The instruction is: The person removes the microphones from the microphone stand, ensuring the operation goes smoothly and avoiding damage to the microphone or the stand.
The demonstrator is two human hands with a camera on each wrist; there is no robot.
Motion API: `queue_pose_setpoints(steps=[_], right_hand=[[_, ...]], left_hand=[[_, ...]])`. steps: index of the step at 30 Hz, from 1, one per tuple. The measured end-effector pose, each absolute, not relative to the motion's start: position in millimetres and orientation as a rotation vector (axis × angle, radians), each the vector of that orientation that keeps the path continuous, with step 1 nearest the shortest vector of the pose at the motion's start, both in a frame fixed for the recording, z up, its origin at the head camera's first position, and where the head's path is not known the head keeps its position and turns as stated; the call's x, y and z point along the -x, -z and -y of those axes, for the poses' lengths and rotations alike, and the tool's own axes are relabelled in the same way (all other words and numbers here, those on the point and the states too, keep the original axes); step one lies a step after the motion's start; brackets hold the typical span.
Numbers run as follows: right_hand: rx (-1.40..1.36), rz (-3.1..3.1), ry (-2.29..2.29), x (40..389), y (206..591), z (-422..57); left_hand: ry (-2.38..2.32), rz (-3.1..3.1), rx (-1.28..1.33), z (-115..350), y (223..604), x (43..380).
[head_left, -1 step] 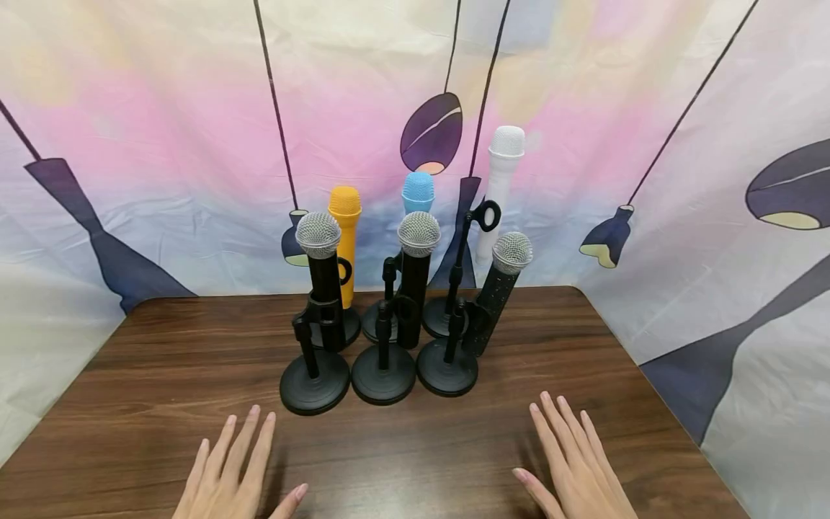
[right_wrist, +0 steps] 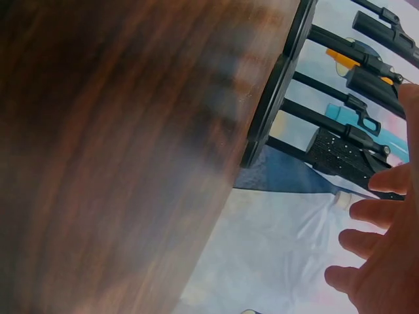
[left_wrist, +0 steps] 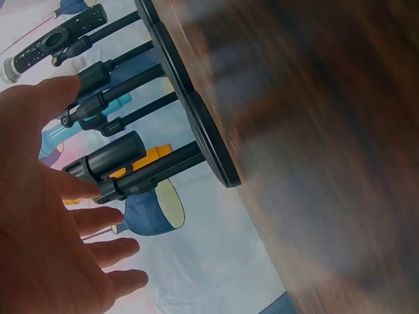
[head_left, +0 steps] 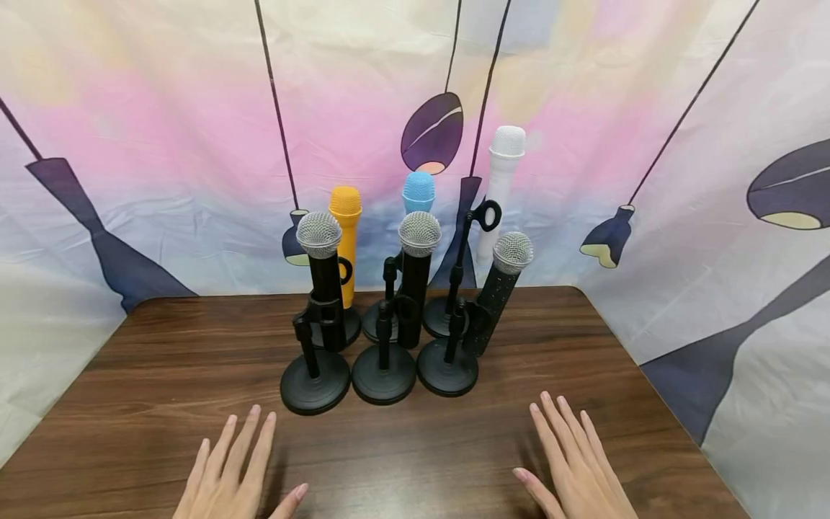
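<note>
Everything unmoved since earlier: black microphone stands [head_left: 384,378] beyond and between both hands [head_left: 227,479] [head_left: 577,472], fingers outspread.

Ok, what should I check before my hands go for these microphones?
1. Left hand free: ok, holding nothing.
2. Right hand free: ok, also holding nothing.
3. Front-left microphone stand flat on the wood-grain tabletop: ok.
4. Speckled black microphone upright: not ok, it leans.
5. Yellow microphone gripped by a clip: cannot tell, black parts overlap it.
</note>
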State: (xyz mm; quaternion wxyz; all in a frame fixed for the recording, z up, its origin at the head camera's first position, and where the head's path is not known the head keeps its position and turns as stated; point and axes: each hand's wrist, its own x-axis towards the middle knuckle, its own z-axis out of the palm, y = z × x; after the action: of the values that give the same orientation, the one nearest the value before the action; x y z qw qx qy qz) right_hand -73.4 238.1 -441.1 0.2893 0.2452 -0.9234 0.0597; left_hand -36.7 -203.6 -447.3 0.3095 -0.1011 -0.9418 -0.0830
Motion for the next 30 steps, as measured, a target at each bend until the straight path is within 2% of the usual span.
queue_pose_setpoints(steps=[10, 18, 30], right_hand=[[-0.663, 2.465, -0.163, 72.2, 436.2, -236.9], [-0.676, 2.529, -0.179, 72.5, 423.4, -230.1], [-0.836, 2.476, -0.244, 82.9, 403.4, -216.4]], left_hand=[[0.236, 2.536, 0.232, 202.4, 437.0, 35.4], [0.304, 2.635, 0.272, 210.6, 405.3, 43.2], [0.449, 2.697, 0.341, 215.1, 361.3, 60.4]])
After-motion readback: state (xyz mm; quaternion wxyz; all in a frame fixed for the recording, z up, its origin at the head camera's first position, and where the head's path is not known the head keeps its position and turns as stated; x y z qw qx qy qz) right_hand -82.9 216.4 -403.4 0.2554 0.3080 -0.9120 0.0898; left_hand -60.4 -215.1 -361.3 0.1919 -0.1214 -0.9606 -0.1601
